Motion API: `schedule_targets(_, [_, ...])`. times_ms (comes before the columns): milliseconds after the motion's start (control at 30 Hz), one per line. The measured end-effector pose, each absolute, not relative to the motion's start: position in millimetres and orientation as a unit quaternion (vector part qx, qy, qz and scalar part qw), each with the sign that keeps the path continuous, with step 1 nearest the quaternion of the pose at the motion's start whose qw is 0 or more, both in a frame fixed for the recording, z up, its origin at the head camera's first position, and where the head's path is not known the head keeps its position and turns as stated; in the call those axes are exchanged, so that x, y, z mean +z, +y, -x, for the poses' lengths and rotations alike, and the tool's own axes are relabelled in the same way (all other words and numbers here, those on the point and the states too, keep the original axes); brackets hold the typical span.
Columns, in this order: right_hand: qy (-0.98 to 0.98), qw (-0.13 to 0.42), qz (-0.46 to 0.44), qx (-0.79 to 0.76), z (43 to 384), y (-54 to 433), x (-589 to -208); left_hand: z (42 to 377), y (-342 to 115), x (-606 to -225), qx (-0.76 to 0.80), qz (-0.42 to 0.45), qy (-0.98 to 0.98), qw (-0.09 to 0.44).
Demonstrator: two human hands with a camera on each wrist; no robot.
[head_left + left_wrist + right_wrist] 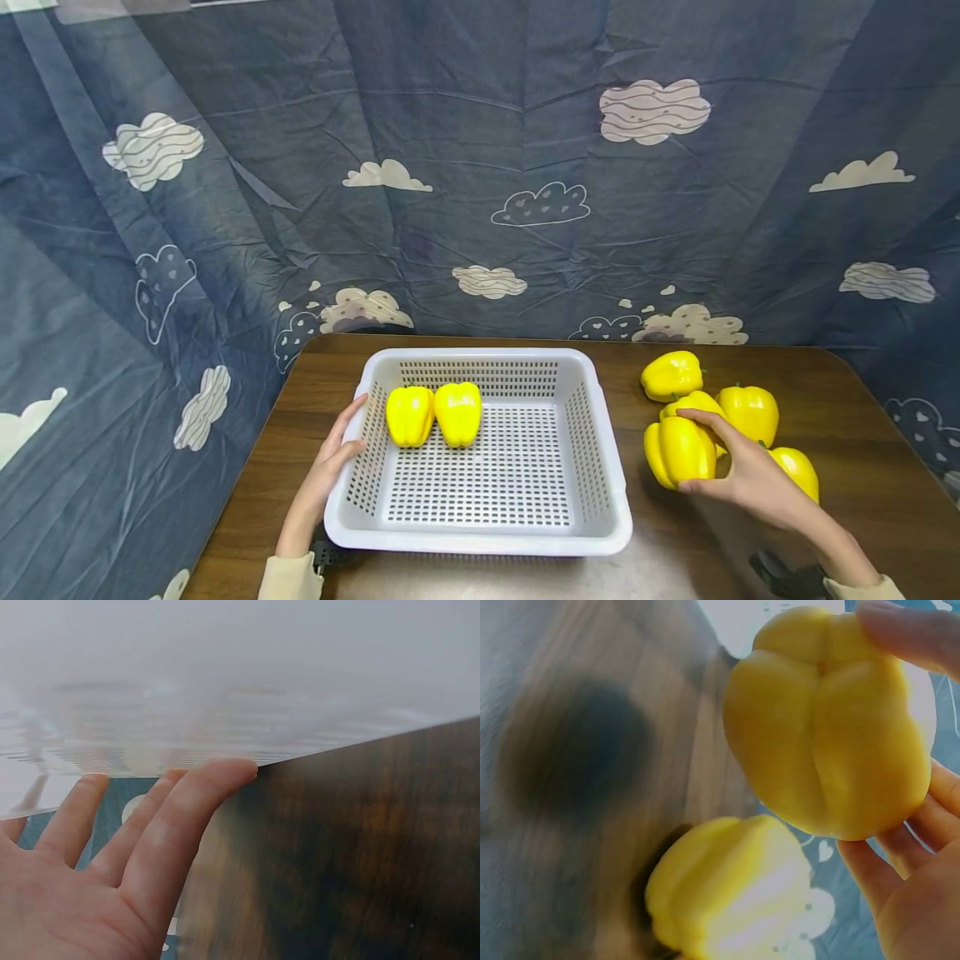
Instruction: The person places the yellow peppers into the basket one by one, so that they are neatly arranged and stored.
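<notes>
1. On my head view, the right hand (750, 487) holds a yellow bell pepper (678, 450) right of centre, its fingers and thumb curved around the sides.
2. My right wrist view shows that pepper's lobed underside, with another yellow bell pepper (727, 889) at lower centre.
3. I see the left hand (326, 471) at centre left of the head view, touching the outer left side of a light grey perforated basket (480, 543); its fingers are fairly straight and spread.
4. Inside the basket, left of frame centre, two yellow bell peppers (410, 417) sit side by side.
5. Near the right hand I count four loose peppers (748, 414), two partly hidden.
6. The brown wood-grain table (258, 500) spans the lower frame; a dark blue cloud-print cloth (465, 100) fills the upper part.
</notes>
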State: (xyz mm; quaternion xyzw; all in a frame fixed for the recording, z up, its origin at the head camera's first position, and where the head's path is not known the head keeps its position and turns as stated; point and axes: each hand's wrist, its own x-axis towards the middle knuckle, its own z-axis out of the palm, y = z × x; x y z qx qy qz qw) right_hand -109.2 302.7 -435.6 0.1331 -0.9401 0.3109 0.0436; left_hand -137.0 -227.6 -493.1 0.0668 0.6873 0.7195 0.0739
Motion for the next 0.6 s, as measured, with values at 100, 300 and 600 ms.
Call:
schedule_targets(100, [-0.935, 0.040, -0.138, 0.325, 112.0, 298.4, -432.0, 137.0, -227.5, -493.2, 0.721, -0.067, 0.685, 0.074])
schedule_targets(300, [-0.926, 0.028, -0.126, 0.354, 117.9, 292.3, -426.2, 137.1, -227.2, -492.7, 0.722, -0.072, 0.684, 0.073])
schedule_targets(600, [-0.923, 0.023, -0.099, 0.372, 122.3, 282.4, -420.3, 137.2, -227.2, -493.4, 0.722, -0.071, 0.684, 0.074])
